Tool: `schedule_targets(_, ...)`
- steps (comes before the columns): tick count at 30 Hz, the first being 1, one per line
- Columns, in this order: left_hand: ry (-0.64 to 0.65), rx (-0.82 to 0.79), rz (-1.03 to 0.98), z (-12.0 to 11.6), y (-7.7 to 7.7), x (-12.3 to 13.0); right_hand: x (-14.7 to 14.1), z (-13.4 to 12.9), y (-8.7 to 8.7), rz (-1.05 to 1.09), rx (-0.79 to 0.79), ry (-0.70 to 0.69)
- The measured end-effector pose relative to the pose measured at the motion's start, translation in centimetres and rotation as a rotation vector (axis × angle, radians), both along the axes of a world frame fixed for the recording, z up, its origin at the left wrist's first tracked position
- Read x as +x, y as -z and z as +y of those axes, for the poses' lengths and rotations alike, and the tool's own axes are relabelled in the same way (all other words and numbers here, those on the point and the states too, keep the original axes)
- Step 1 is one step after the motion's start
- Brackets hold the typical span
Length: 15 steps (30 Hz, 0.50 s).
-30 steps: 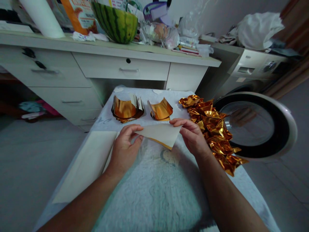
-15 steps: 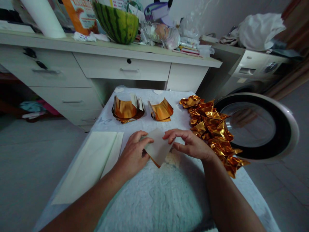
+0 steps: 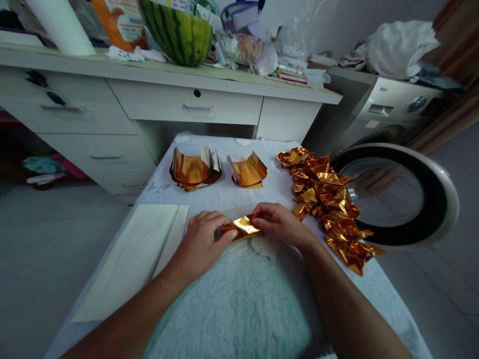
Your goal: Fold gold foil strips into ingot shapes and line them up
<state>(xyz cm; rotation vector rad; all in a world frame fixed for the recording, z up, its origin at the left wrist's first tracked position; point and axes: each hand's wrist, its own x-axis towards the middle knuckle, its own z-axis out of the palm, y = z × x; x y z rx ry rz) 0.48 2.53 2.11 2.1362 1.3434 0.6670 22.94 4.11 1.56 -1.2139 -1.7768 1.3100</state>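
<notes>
Between my two hands is a sheet of gold foil paper [image 3: 244, 226], its near edge folded up so the shiny side shows, with a pale strip behind. My left hand [image 3: 204, 238] pinches its left end between thumb and fingers. At the right end, my right hand [image 3: 279, 224] grips the paper with fingertips bent over it. Beyond my hands lie two curled stacks of gold foil paper, a larger left stack [image 3: 191, 168] and a smaller right stack [image 3: 249, 170]. A heap of folded gold foil pieces [image 3: 325, 194] lies to the right of my right hand.
Pale paper sheets [image 3: 127, 259] lie left on the cloth-covered table [image 3: 239, 309]. Behind stands a white drawer desk [image 3: 157, 102] with a cut watermelon [image 3: 179, 37], a paper roll [image 3: 62, 27] and plastic bags. A washing machine's open round door [image 3: 451, 194] borders the table's right side.
The paper's pale back faced up, a corner toward me. Now the near part is folded over, showing gold, and both hands have closed on its ends. The view has shifted slightly.
</notes>
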Motion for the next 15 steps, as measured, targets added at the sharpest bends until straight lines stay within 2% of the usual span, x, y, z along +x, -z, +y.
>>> schedule_targets(3, -0.066, 0.062, 0.093, 0.3, 0.4, -0.1, -0.4, 0.2, 0.6, -0.066, 0.077, 0.087)
schedule_targets(9, -0.17, 0.191, 0.232, 0.6, 1.3, 0.1, -1.1, 0.4, 1.0, -0.498, 0.439, 0.247)
schedule_targets(11, -0.185, 0.225, 0.248, 0.6, 1.5, 0.2, -1.3, 0.4, 1.3, -0.583, 0.468, 0.27)
schedule_targets(15, -0.215, 0.265, 0.295, 0.7, 2.0, 0.5, -1.5, 0.4, 1.6, -0.694, 0.421, 0.256)
